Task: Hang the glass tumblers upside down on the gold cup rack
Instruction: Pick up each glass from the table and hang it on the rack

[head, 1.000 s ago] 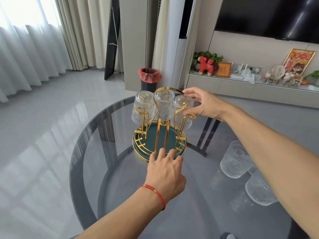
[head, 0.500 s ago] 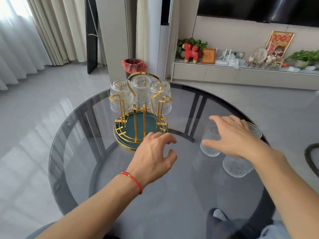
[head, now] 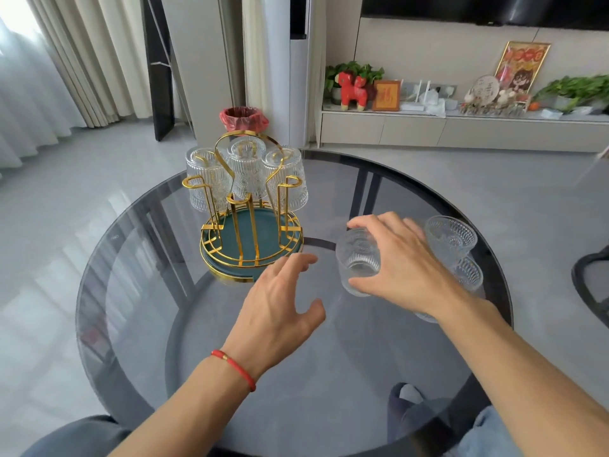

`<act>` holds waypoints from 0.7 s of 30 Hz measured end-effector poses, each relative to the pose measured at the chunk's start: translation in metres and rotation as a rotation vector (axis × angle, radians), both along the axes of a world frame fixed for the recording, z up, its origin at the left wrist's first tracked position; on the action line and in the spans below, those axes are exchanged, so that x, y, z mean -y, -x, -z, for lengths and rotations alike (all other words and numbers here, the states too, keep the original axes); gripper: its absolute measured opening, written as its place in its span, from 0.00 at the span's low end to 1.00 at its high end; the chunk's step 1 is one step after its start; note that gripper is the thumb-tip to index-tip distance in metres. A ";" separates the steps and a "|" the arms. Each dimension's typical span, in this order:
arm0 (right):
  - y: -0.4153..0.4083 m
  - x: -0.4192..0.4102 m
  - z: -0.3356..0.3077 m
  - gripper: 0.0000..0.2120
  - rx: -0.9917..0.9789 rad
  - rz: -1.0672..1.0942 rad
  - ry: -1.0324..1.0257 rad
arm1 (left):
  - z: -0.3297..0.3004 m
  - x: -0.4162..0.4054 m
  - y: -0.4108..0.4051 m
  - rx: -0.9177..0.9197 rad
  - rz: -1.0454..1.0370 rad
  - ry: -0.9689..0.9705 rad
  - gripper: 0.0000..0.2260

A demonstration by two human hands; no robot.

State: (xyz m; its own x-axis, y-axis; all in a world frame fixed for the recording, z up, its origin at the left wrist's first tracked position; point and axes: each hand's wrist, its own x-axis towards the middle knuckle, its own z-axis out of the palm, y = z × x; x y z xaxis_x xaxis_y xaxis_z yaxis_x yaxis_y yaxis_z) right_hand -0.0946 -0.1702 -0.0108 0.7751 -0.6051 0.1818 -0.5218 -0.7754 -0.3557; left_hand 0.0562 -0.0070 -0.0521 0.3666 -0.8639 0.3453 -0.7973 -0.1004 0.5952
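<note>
The gold cup rack (head: pixel 252 222) with a teal base stands at the far left of the round glass table (head: pixel 329 374). Three ribbed glass tumblers (head: pixel 245 171) hang upside down on its far pegs; the near pegs are bare. My right hand (head: pixel 402 258) grips a ribbed tumbler (head: pixel 357 262) from the side, to the right of the rack. Just beyond my right hand stand two more tumblers, one upright (head: pixel 449 237) and one partly hidden (head: pixel 468 273). My left hand (head: pixel 280 301) hovers open over the table, just in front of the rack's base.
The table's rim curves round close to the tumblers on the right. A red-lined bin (head: pixel 244 118) stands on the floor behind the rack. A low cabinet (head: pixel 461 130) with ornaments runs along the far wall. My knees show below the table's near edge.
My right hand left the rack, moved right and closed on a tumbler, which now sits tilted in my grip. My left hand let go of the rack's base and drew back.
</note>
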 end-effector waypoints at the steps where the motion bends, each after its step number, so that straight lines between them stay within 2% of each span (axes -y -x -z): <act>1: -0.001 -0.006 0.000 0.39 0.059 -0.050 -0.089 | -0.001 -0.001 0.002 -0.041 0.024 -0.005 0.30; 4: -0.007 -0.023 0.003 0.40 0.176 -0.163 -0.248 | -0.006 -0.003 0.007 -0.167 0.082 0.010 0.40; 8: -0.015 -0.035 0.009 0.40 0.258 -0.220 -0.489 | -0.011 -0.007 0.003 -0.219 -0.029 0.049 0.40; 11: -0.017 -0.034 0.006 0.35 0.332 -0.269 -0.681 | -0.018 -0.012 -0.001 -0.425 -0.116 0.077 0.36; 14: -0.017 -0.032 0.007 0.31 0.295 -0.218 -0.833 | -0.023 -0.013 -0.010 -0.737 -0.218 0.132 0.36; 16: -0.021 -0.036 0.013 0.30 0.270 -0.143 -0.977 | -0.025 -0.012 -0.012 -0.976 -0.220 0.193 0.39; 18: -0.025 -0.040 0.020 0.30 0.327 -0.102 -1.193 | -0.026 -0.013 -0.013 -1.150 -0.182 0.241 0.39; 21: -0.029 -0.041 0.022 0.28 0.494 -0.123 -1.288 | -0.029 -0.016 -0.016 -1.156 -0.156 0.219 0.39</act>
